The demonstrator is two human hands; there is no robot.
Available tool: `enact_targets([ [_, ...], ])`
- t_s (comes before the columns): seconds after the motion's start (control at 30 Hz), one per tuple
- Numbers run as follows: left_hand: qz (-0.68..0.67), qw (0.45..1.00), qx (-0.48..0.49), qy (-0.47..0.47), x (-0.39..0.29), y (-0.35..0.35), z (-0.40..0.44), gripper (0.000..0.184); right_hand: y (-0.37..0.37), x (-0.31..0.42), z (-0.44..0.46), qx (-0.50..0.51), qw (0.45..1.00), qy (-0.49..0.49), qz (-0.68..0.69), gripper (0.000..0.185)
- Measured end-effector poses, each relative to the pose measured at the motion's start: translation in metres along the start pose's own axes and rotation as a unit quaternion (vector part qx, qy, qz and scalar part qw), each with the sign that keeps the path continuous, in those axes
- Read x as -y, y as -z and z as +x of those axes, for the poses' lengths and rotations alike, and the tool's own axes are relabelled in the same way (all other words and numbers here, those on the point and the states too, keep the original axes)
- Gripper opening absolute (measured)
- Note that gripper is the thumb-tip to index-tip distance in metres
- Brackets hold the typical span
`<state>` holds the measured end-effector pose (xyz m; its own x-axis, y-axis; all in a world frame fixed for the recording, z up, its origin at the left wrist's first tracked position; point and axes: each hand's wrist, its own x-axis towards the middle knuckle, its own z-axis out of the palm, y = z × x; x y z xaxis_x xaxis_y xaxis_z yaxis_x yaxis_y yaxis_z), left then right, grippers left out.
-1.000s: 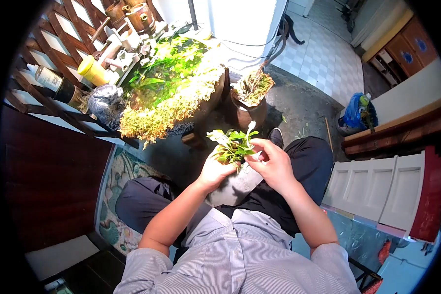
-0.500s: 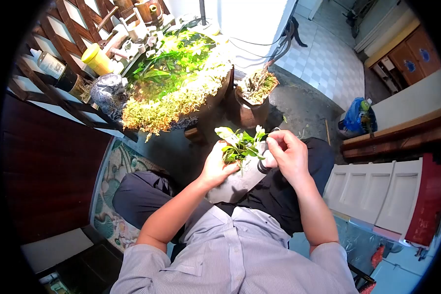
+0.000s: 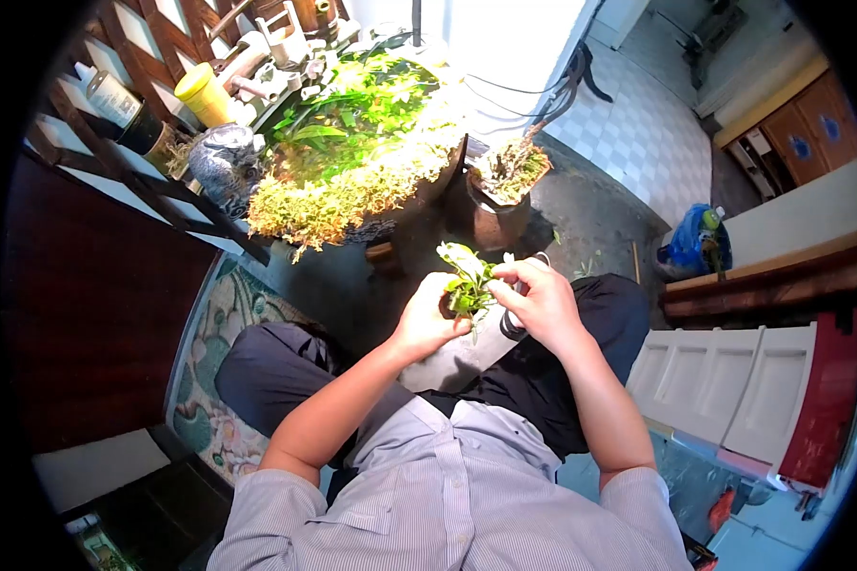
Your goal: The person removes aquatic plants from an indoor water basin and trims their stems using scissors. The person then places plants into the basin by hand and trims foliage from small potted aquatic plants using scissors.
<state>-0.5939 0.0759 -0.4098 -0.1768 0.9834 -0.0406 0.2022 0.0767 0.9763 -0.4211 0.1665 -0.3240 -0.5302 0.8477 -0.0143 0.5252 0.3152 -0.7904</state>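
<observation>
A small bunch of leafy green plant [image 3: 468, 285] is held above a pale grey surface [image 3: 452, 371] between the knees. My left hand [image 3: 427, 319] curls round its lower left side, with the thumb near the stems. From the right, my right hand [image 3: 543, 303] pinches at the leaves with thumb and forefinger. A dark, black-banded item [image 3: 512, 326] shows just under the right hand, and a thin dark loop stands out above its knuckles. I cannot make out what either one is. The stem ends are mostly hidden by the left fingers.
Ahead is a moss-edged planter [image 3: 352, 200] full of bright greenery, with a brown pot [image 3: 495, 214] holding a mossy plant beside it. A yellow container [image 3: 205, 95] and a bottle [image 3: 112, 97] stand at the lattice. A blue bag [image 3: 690, 240] lies right, above white panels [image 3: 719, 381].
My right hand has moved left, in to the leaves, and the bunch looks more gathered between both hands. The view has shifted slightly.
</observation>
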Motion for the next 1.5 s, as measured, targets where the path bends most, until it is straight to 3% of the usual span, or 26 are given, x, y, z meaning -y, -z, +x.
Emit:
enact_targets([
  [0.1,0.07,0.994,0.025,-0.077,-0.006,0.008,-0.002,0.055,-0.005,0.001,0.005,-0.01,0.998,0.053,-0.042,0.014],
  [0.2,0.037,0.997,0.047,-0.05,-0.009,0.01,-0.001,0.057,-0.003,0.006,0.005,-0.008,0.996,0.062,-0.065,0.013],
  [0.27,0.06,0.993,0.066,-0.072,-0.012,0.013,0.0,0.057,-0.003,0.006,0.006,-0.038,0.999,0.031,0.001,0.01],
  [0.33,0.104,0.983,0.15,0.033,-0.014,0.02,0.005,0.055,0.001,0.0,0.011,-0.084,0.995,0.017,0.046,0.013],
  [0.4,0.136,0.989,0.045,0.034,0.024,0.013,-0.004,0.051,0.009,-0.01,0.017,-0.112,0.992,0.004,0.064,0.018],
  [0.43,0.134,0.979,0.075,0.133,0.031,0.016,0.0,0.046,0.02,0.0,0.018,-0.106,0.993,-0.031,0.03,0.023],
  [0.47,-0.039,0.975,0.093,0.196,0.044,0.019,0.0,0.039,0.027,-0.009,0.023,-0.105,0.993,-0.047,0.008,0.03],
  [0.53,-0.273,0.892,0.056,0.354,0.096,0.017,0.0,0.03,0.038,-0.016,0.03,-0.11,0.991,-0.067,0.029,0.037],
  [0.57,-0.303,0.84,-0.003,0.45,0.116,0.018,0.001,0.021,0.041,-0.018,0.034,-0.128,0.989,-0.061,0.039,0.039],
  [0.6,-0.366,0.794,-0.022,0.484,0.167,0.016,-0.001,0.02,0.045,-0.02,0.038,-0.14,0.988,-0.055,0.021,0.038],
  [0.67,-0.361,0.738,-0.204,0.533,0.197,0.014,-0.012,0.024,0.052,-0.031,0.045,-0.159,0.985,-0.061,0.031,0.037],
  [0.73,-0.431,0.671,-0.22,0.561,0.249,0.028,-0.02,0.025,0.057,-0.036,0.052,-0.169,0.983,-0.06,0.032,0.037],
  [0.8,-0.432,0.67,-0.288,0.531,0.256,0.04,-0.026,0.021,0.058,-0.046,0.056,-0.163,0.986,-0.046,0.013,0.038],
  [0.87,-0.4,0.717,-0.289,0.492,0.283,0.051,-0.031,0.019,0.054,-0.05,0.058,-0.156,0.984,-0.058,0.059,0.037],
  [0.97,-0.348,0.661,-0.349,0.566,0.285,0.064,-0.015,0.023,0.046,-0.051,0.061,-0.143,0.981,-0.113,0.069,0.035],
  [1.03,-0.325,0.733,-0.339,0.491,0.312,0.074,-0.014,0.023,0.042,-0.046,0.064,-0.138,0.987,-0.071,0.041,0.034],
  [1.07,-0.321,0.732,-0.334,0.499,0.3,0.074,-0.007,0.023,0.042,-0.046,0.064,-0.139,0.986,-0.081,0.041,0.034],
  [1.13,-0.262,0.721,-0.439,0.468,0.282,0.076,0.004,0.022,0.04,-0.045,0.064,-0.12,0.99,-0.063,0.022,0.033],
  [1.27,-0.276,0.747,-0.406,0.448,0.327,0.094,0.005,0.029,0.036,-0.041,0.064,-0.114,0.99,-0.085,-0.005,0.03],
  [1.5,-0.199,0.752,-0.378,0.501,0.362,0.095,-0.015,0.029,0.031,-0.038,0.063,-0.102,0.993,-0.057,-0.029,0.026],
])
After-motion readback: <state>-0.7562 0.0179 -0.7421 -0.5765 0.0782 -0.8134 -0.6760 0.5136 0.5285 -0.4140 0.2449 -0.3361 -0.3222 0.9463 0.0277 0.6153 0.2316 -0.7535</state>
